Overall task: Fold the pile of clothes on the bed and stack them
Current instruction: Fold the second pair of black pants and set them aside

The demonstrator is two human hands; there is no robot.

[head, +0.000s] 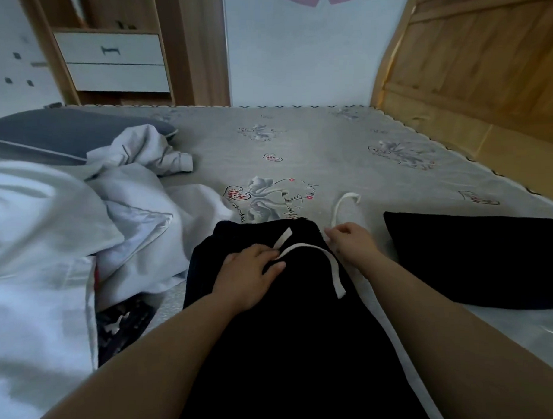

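I have a pair of black drawstring trousers (288,328) laid lengthwise on the bed in front of me, waistband at the far end. My left hand (246,276) lies flat on the waistband, fingers straight and pressing the cloth down beside the white drawstring (314,255). My right hand (351,242) sits at the waistband's right corner with its fingertips drawn together; it seems to pinch the edge of the fabric or the cord there, but I cannot say for certain which. The drawstring's other flat end loops loose onto the bedsheet (329,138) just beyond that hand.

As I judge it, the work is near its beginning. One dark garment (477,258) lies folded into a neat rectangle on my right, well apart from the trousers; that looks like the start of the stack. The trousers are smoothed but not yet folded. To my left the pile of clothes (81,222) waits untouched: crumpled white and pale grey pieces, with a dark patterned item showing underneath.

The trousers look thick, matte and soft, a fleecy knit; the cord is a flat woven tape. The pale pile looks thinner and creases sharply. The sheet is grey, printed with swans and red hearts. Behind the pile rests a grey-blue pillow (62,132); a wooden headboard (483,61) rises at right.
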